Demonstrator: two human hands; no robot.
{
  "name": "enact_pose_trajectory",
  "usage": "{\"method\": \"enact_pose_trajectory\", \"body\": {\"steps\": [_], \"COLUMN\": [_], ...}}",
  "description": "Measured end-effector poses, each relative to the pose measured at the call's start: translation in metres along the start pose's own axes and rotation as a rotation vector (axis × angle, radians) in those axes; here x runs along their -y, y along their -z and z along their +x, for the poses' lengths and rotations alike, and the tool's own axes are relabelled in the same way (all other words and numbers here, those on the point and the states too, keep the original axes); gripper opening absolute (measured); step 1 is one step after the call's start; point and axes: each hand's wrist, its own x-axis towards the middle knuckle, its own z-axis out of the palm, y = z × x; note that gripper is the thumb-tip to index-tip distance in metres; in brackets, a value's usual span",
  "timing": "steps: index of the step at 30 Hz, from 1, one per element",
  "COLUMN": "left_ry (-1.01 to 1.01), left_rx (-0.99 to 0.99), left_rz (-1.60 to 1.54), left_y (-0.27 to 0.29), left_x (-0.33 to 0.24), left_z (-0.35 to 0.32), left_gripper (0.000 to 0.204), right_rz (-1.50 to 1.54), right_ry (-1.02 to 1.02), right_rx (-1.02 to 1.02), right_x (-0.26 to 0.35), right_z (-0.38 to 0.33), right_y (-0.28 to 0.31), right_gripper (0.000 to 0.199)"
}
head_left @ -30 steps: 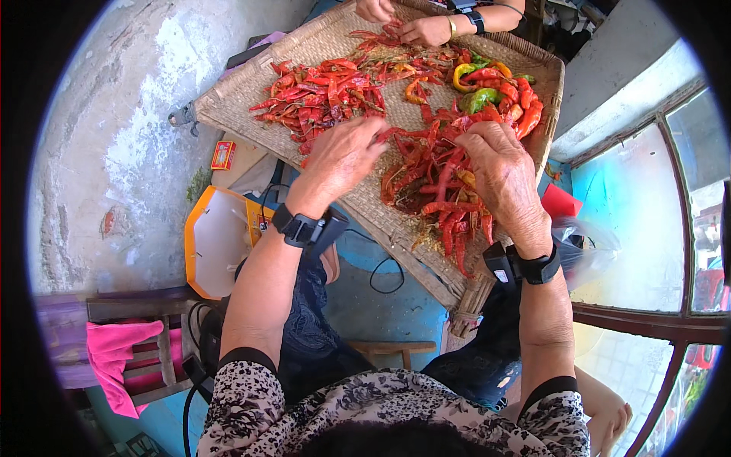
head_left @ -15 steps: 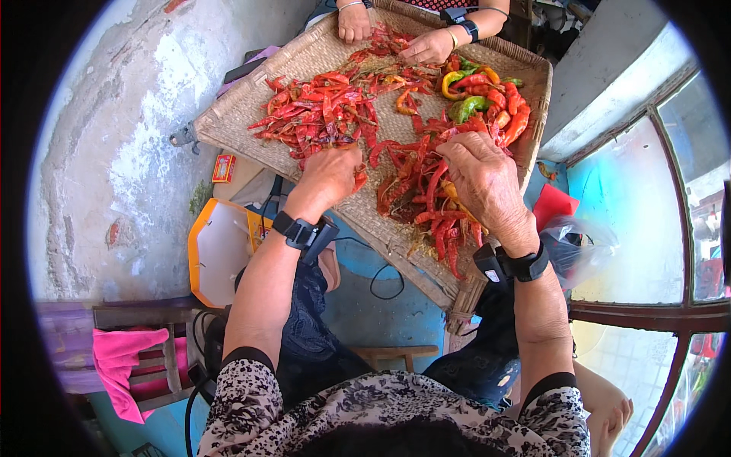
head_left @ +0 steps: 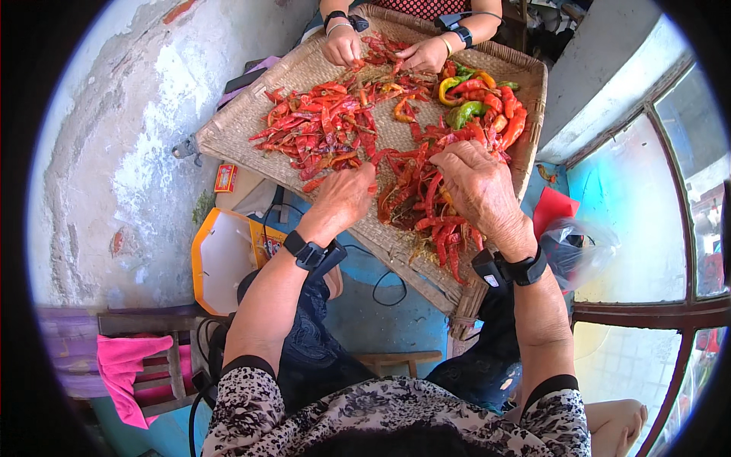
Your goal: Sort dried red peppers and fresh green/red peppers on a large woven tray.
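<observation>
Our left hand (head_left: 340,199) had shifted right, fingers curled; our right hand (head_left: 481,186), fingers bunched, was nearer a red pepper (head_left: 438,223) lying crosswise, our side; both holds unclear.

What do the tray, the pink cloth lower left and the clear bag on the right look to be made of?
Tray: probably woven bamboo or similar plant fibre, matte; tan crisscross weave.
Pink cloth: soft matte textile, draping in folds; fibre can't be told.
Clear bag: likely thin glossy plastic film; see-through and crinkled.
</observation>
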Motion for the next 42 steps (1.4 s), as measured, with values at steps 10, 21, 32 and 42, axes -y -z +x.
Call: {"method": "enact_pose_trajectory", "body": {"steps": [10,21,32,42], "left_ry": [-0.052,0.143,0.233,0.022], "left_rx": [-0.097,0.1,-0.24,-0.325], "left_rz": [0.041,0.069,-0.185,-0.631], "left_y": [0.005,-0.016,0.009,0.028], "left_x": [0.015,0.017,0.049,-0.035], "left_z": [0.02,0.054,0.041,0.028], "left_gripper": [0.036,0.039,0.013,0.013], "right_rz": [0.002,0.024,-0.025,0.272], "right_ry": [0.0,-0.013,0.024,-0.162], "right_rx": [-0.005,-0.019,-0.007,-0.123], "right_x": [-0.002,-0.005,-0.008,0.002], "right_z": [0.0,-0.002,-0.003,0.002], "right_y": [0.005,0.005,0.004,-0.014], "right_gripper": [0.026,0.025,0.019,0.021]}}
